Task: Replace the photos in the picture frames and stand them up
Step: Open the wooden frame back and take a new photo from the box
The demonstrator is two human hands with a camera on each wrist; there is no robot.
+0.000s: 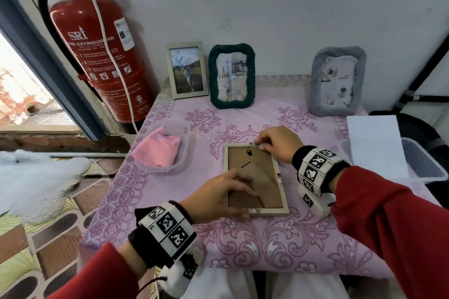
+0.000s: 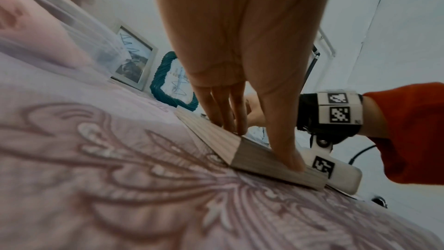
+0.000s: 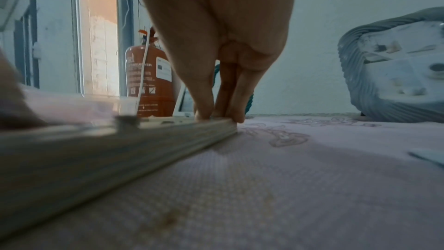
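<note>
A pale wooden picture frame (image 1: 252,160) (image 2: 259,164) (image 3: 120,140) lies face down on the pink tablecloth, its brown backing and folded stand facing up. My left hand (image 1: 247,202) (image 2: 266,147) rests on its near left part, fingers straight on the backing and thumb against the near rail. My right hand (image 1: 261,144) (image 3: 220,118) pinches the far right corner of the frame, thumb on top and fingertips over the far edge beside a small clip. Three frames stand at the back: a silver one (image 1: 187,70), a green one (image 1: 232,75) and a grey one (image 1: 337,81).
A clear tub (image 1: 184,153) with a pink cloth (image 1: 158,148) sits left of the frame. White sheets (image 1: 375,143) lie over a clear box (image 1: 422,165) at the right. A red fire extinguisher (image 1: 97,51) stands at the table's far left corner.
</note>
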